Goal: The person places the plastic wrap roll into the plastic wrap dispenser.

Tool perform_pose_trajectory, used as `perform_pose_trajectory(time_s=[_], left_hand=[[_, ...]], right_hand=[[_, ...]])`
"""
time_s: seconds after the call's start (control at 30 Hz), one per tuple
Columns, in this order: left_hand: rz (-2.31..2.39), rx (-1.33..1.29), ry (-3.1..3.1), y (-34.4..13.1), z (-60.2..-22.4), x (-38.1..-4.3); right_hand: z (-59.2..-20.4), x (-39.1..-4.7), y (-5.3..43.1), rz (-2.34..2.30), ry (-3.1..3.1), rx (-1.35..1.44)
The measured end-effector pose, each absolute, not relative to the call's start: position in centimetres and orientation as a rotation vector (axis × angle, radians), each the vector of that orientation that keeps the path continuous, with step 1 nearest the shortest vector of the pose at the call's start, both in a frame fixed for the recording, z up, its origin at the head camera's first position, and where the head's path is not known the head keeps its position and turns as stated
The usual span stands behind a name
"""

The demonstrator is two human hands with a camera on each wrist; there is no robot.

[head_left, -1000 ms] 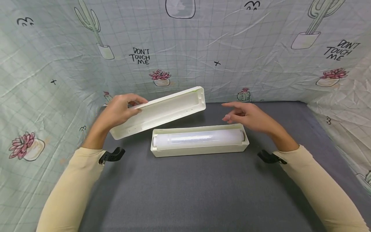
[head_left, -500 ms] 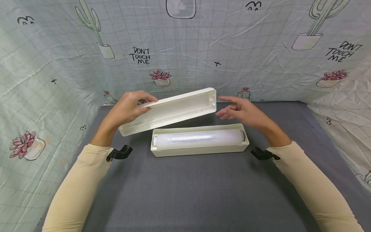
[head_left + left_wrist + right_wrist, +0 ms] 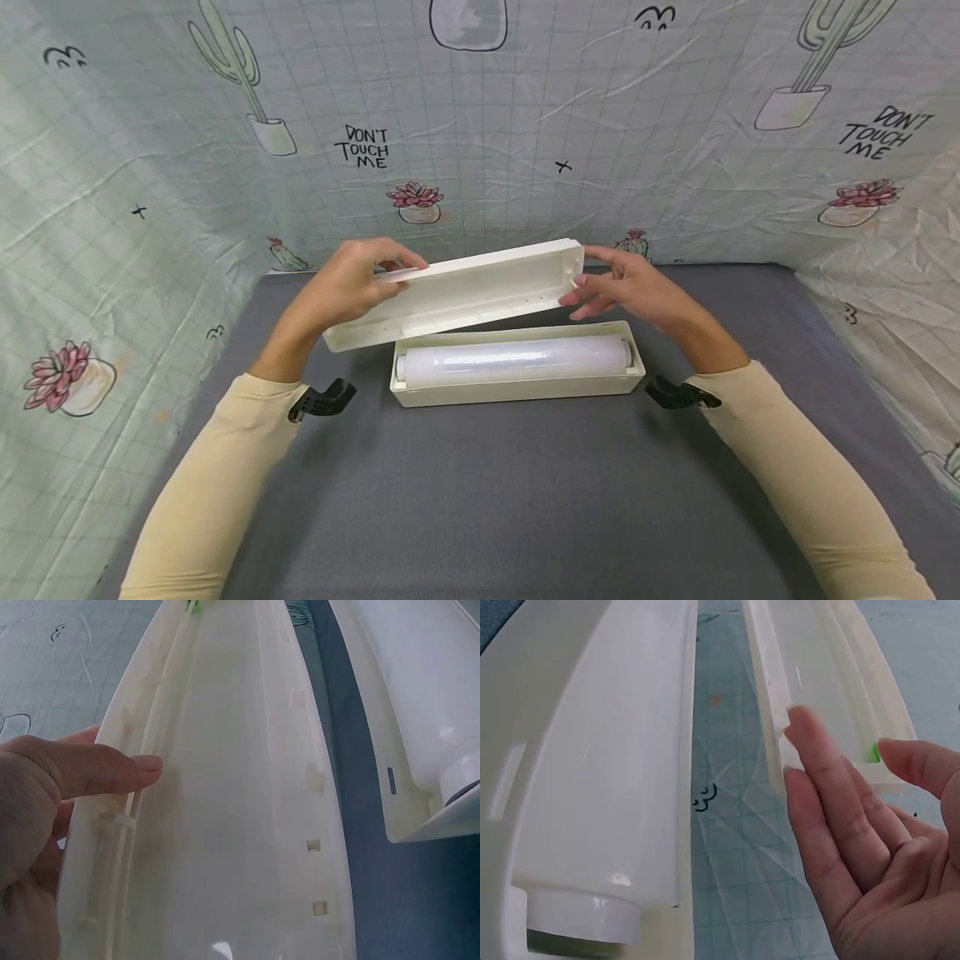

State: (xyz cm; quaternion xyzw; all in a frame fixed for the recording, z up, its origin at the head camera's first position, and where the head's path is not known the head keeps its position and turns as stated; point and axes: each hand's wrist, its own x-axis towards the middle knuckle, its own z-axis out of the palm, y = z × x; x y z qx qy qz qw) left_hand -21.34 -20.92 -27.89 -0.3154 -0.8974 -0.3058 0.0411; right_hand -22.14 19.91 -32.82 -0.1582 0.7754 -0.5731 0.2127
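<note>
My left hand (image 3: 358, 279) grips a long off-white plastic lid (image 3: 480, 287) by its upper long edge, thumb on the inner side and fingers behind. The lid is held tilted, hollow side facing me, above and behind a matching box (image 3: 517, 387). Inside the box lies a roll of clear plastic wrap (image 3: 517, 358). My right hand (image 3: 630, 287) is at the lid's right end, with fingers loosely extended and the thumb by the end rim. In the right wrist view its thumb (image 3: 915, 761) is near a small green spot on the lid.
The box stands on a grey table (image 3: 517, 500). Behind and at both sides hangs a printed cloth (image 3: 480, 125) with cactus drawings. Black wrist straps (image 3: 322, 398) sit at both cuffs.
The left hand has carried the lid to the right and slightly down, over the box's rear. My right hand has moved left to meet the lid's end. The box stayed put.
</note>
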Motion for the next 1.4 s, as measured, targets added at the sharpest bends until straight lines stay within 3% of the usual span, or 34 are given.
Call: perform_pose_trajectory(time_s=[0.73, 1.4], left_hand=[[-0.908, -1.047, -2.641, -20.0, -28.3, -21.5], [-1.029, -0.559, -2.772, -24.6, -29.1, -20.1]], right_hand=[[-33.5, -22.4, 21.2, -1.682, 2.239, -0.328], [-33.9, -21.6, 23.6, -1.952, 2.150, -0.321]])
